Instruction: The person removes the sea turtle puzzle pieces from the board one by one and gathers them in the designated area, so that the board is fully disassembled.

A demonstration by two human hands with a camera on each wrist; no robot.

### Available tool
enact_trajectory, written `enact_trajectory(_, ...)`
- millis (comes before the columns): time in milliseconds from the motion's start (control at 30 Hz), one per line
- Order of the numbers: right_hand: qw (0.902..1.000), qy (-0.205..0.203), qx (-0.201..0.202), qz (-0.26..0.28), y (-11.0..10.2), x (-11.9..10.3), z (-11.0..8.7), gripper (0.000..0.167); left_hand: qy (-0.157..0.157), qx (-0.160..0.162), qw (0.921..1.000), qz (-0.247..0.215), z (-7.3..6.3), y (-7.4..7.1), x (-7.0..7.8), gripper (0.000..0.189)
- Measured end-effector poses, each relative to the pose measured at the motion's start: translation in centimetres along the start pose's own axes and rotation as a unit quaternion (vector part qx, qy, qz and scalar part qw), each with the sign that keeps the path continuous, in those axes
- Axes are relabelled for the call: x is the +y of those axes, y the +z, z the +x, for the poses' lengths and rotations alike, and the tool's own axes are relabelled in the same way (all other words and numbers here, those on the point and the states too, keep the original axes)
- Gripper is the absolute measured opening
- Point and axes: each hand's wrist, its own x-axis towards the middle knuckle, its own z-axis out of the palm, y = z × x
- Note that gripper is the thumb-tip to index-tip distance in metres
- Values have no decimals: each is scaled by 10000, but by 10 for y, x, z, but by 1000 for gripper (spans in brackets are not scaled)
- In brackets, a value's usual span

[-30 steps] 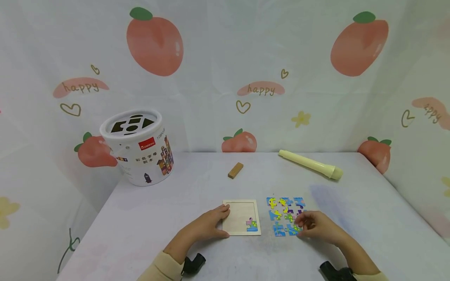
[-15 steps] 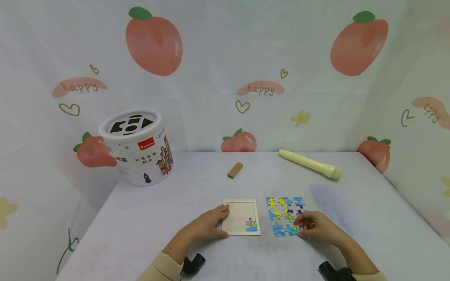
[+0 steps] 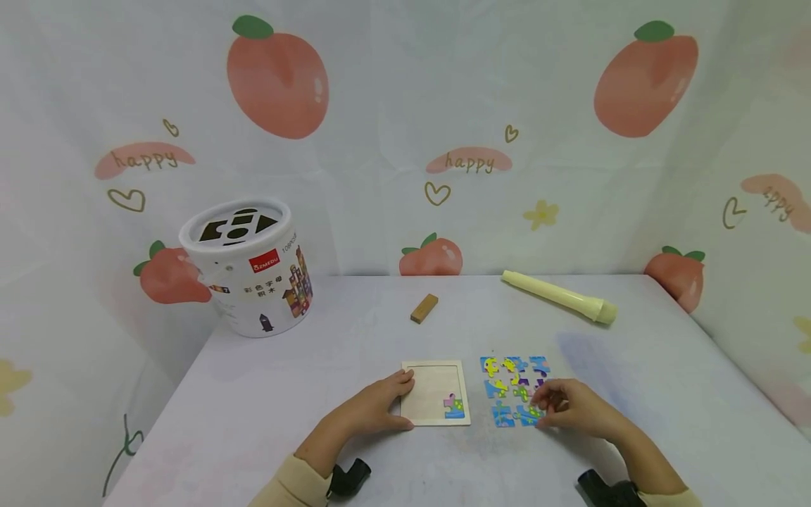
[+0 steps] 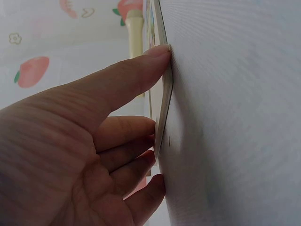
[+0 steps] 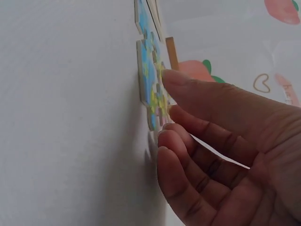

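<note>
My left hand (image 3: 374, 408) holds the left side of a square wooden puzzle tray (image 3: 421, 394), thumb near its front corner and fingers at its left edge. In the left wrist view the thumb (image 4: 136, 75) touches the tray's rim. A pink, green and blue puzzle piece (image 3: 455, 408) lies in the tray's front right corner. Several colourful jigsaw pieces (image 3: 503, 414) are laid out to the right of the tray. Over their right side is my right hand (image 3: 573, 408), fingers loosely curled and nothing visible between them; it hides some pieces. The right wrist view shows its thumb (image 5: 202, 92) above the pieces.
A small brown wooden block (image 3: 424, 308) lies behind the tray. At the back right is a pale yellow toy microphone (image 3: 560, 296). A white block bucket (image 3: 253, 274) with a shape-sorting lid stands back left. A printed cloth (image 3: 380, 84) hangs behind the white table (image 3: 355, 324).
</note>
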Motion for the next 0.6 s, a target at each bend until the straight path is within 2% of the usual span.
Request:
enact_trajectory(233,9996,-122,108,-229,-2,-8,6,25,-56,-3,10000,25,1,1,1,75)
enact_trajectory(333,9992,-282,23,-293,0,-12,11,25,-42,11,10000,36,1,1,0,75)
enact_trajectory(600,9990,-270,-263,-245,11,-23,30,26,-34,-6,10000,67,1,1,0,75)
